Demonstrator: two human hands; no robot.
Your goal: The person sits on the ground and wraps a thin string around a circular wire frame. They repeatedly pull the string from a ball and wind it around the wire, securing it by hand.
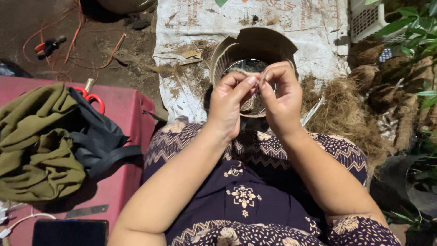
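Note:
My left hand [230, 102] and my right hand [282, 98] are raised together over my lap, fingertips pinched on a thin strand of brown fibre [249, 73] between them. Just beyond the hands stands a round ribbed container [223, 59] with a broken brown rim and a shiny metal inside. A small tuft of fibre [248, 104] hangs below the fingers. My lap is covered by dark purple patterned cloth [246, 191].
A heap of coconut husk fibre [339, 114] lies at right on a white sack [291, 23]. Husk chunks [378, 77] and green leaves sit far right. A red bench [127, 109] at left carries olive cloth [36, 141], a black bag, red-handled scissors [91, 96], a phone [70, 232].

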